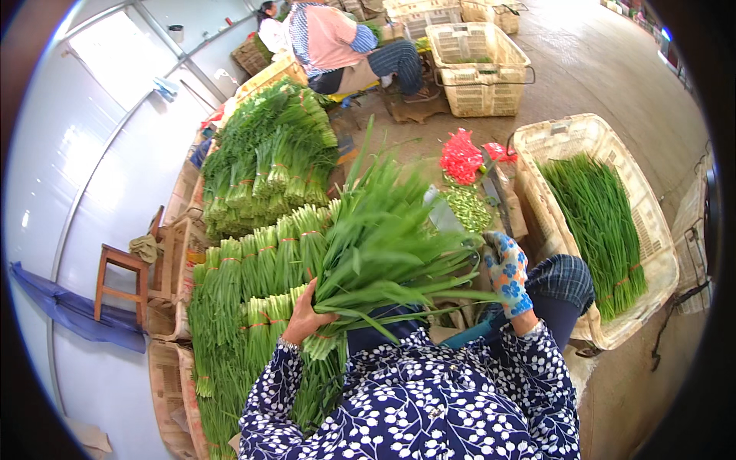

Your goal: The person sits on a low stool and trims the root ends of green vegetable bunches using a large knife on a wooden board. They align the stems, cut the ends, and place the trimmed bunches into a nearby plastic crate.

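My bare left hand (309, 317) grips a bunch of long green leafy stalks (374, 230) near its lower end, the leaves blurred and fanned out over my lap. My right hand (508, 273), in a flower-patterned glove, is closed around the handle of a wide-bladed knife (445, 211), to the right of the leaves. Stacked bundles of green stalks (276, 244), tied with red bands, lie left of and beneath my left hand. Cut stalk pieces (467, 207) and a heap of red bands (460, 158) lie beyond the knife.
A plastic crate (652, 224) at my right holds long green stalks (592, 224). More bundles (270, 155) are piled ahead on the left. A wooden stool (123, 259) stands by the wall. Another crate (480, 89) stands ahead, near a seated person (330, 40); a second person is behind.
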